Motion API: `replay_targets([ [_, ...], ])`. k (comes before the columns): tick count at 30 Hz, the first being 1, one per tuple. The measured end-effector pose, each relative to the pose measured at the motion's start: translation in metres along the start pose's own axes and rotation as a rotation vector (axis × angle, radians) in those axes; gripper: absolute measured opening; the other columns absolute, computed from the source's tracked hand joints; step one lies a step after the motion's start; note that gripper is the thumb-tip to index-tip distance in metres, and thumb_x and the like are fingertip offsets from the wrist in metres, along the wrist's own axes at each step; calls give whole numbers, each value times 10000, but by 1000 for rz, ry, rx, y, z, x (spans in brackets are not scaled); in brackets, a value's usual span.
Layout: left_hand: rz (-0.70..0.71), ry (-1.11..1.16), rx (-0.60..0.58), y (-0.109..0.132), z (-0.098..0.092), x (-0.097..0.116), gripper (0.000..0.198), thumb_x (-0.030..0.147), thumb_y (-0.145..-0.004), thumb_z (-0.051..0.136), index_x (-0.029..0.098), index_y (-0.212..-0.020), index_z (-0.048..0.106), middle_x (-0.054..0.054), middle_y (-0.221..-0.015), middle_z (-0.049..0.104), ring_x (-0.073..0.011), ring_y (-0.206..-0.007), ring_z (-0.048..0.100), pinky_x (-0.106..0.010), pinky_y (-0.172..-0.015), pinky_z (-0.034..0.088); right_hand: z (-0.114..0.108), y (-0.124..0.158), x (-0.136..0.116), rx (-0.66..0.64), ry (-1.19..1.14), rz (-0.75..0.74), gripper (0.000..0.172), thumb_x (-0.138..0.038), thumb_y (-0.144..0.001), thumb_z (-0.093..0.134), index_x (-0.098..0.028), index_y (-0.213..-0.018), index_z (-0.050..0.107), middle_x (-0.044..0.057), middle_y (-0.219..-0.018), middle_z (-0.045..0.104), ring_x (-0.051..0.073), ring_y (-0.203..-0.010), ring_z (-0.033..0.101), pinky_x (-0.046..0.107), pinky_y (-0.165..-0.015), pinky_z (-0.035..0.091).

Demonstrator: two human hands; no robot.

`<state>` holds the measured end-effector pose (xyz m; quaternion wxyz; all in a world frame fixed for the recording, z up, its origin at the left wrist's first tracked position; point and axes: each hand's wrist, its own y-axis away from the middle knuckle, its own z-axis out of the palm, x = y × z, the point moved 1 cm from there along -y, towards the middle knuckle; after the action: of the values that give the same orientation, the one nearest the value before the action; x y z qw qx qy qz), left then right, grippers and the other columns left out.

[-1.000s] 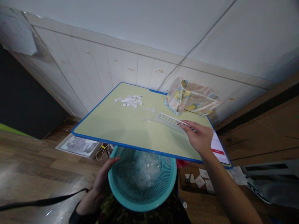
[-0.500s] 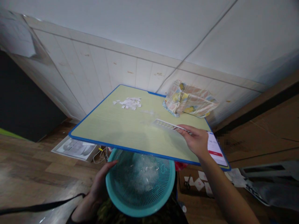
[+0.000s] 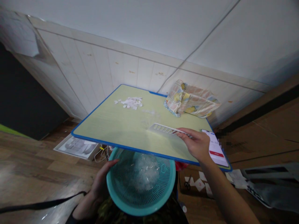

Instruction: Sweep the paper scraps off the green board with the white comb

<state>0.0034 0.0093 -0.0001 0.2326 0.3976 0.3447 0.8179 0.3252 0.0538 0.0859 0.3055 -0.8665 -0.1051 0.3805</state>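
My right hand [image 3: 197, 143] pinches one end of a white slotted plastic strip [image 3: 164, 128] that lies across the green blue-edged tabletop [image 3: 116, 124]. Faint clear bits lie on the tabletop just beyond the strip's far end. Below the table's near edge, my left hand [image 3: 102, 180] grips the rim of a teal mesh basket [image 3: 163, 194] with a heap of clear plastic bits [image 3: 143, 171] in it. A small pile of white paper squares [image 3: 130, 102] sits at the far left of the tabletop.
A folded patterned cloth [image 3: 191, 101] lies at the table's far right corner and a phone [image 3: 216, 147] with a lit screen at its near right. On the wood floor lie a white box [image 3: 78, 147], paper squares and scissors [image 3: 187, 184]. A black strap [image 3: 42, 202] crosses the lower left.
My right hand has slid the white strip leftward and nearer along the tabletop. The basket stays under the table's near edge in my left hand.
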Motion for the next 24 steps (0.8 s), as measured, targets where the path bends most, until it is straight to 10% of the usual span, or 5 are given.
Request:
replay_targets([
  [24, 32, 18, -2, -5, -5, -3, 195, 125, -879, 592, 98, -780, 758, -105, -644, 796, -230, -532, 739, -333, -592, 633, -19, 17, -11, -76, 67, -79, 148, -198, -851, 725, -293, -929, 806, -39, -886, 804, 167, -741, 773, 216, -677, 603],
])
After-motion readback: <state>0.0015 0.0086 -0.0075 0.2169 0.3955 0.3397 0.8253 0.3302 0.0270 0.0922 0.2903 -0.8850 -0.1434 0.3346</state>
